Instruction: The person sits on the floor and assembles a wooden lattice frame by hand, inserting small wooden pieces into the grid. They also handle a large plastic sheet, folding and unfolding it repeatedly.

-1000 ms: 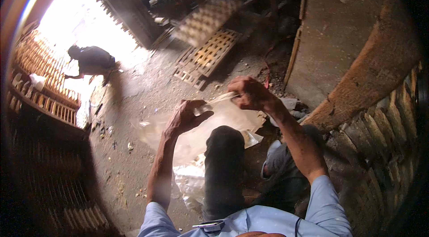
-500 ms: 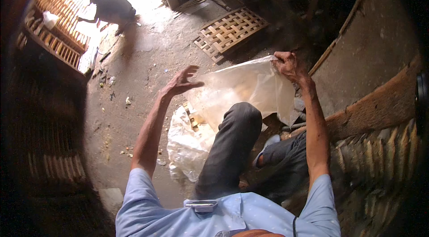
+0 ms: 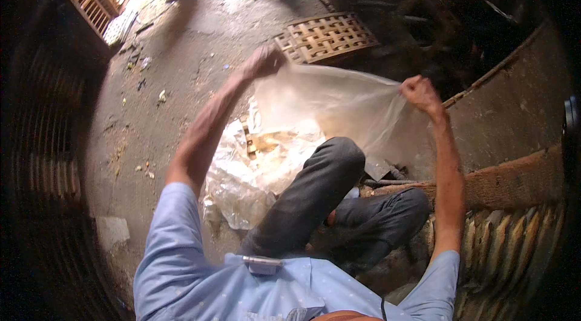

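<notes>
Plastic sheet (image 3: 348, 95) now stretches taut between both hands (image 3: 422, 95)

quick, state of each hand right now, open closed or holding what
Left hand: blurred, at the edge of a thin, translucent whitish plastic sheet; grip cannot be told.
Right hand: closed, holding the sheet's edge.

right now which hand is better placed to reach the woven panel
Probably the left hand: it appears nearest the woven panel, while the right hand grips the plastic sheet farther off.
</notes>
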Action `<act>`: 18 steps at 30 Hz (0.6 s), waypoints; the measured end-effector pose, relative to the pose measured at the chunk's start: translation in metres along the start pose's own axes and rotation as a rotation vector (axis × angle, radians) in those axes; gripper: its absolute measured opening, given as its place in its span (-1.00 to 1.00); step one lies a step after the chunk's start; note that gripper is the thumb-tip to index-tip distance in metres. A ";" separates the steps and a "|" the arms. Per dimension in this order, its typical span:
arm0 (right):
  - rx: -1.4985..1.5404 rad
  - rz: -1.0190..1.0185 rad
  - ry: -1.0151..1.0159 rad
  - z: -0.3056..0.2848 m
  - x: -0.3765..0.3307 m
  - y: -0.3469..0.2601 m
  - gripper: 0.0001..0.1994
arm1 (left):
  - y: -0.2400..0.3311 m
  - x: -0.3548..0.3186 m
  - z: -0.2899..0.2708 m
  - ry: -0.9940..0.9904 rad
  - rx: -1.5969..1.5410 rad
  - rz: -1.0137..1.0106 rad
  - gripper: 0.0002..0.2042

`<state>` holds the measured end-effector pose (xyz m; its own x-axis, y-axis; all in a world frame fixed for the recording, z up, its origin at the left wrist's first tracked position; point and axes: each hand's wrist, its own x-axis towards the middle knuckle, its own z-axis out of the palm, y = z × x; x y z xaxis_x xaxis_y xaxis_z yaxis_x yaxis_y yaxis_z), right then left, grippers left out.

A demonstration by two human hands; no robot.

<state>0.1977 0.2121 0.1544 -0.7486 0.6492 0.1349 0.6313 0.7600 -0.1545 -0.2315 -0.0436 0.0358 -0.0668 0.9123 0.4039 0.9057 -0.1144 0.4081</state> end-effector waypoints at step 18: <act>0.273 -0.105 -0.434 0.107 -0.097 -0.027 -0.80 | 0.052 -0.210 0.052 -0.470 -0.302 -0.393 -0.89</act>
<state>0.2313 0.1256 0.0405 -0.8567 0.4534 -0.2459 0.5157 0.7473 -0.4190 -0.1485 -0.2210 -0.0702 -0.1162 0.9745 -0.1921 0.6900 0.2183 0.6901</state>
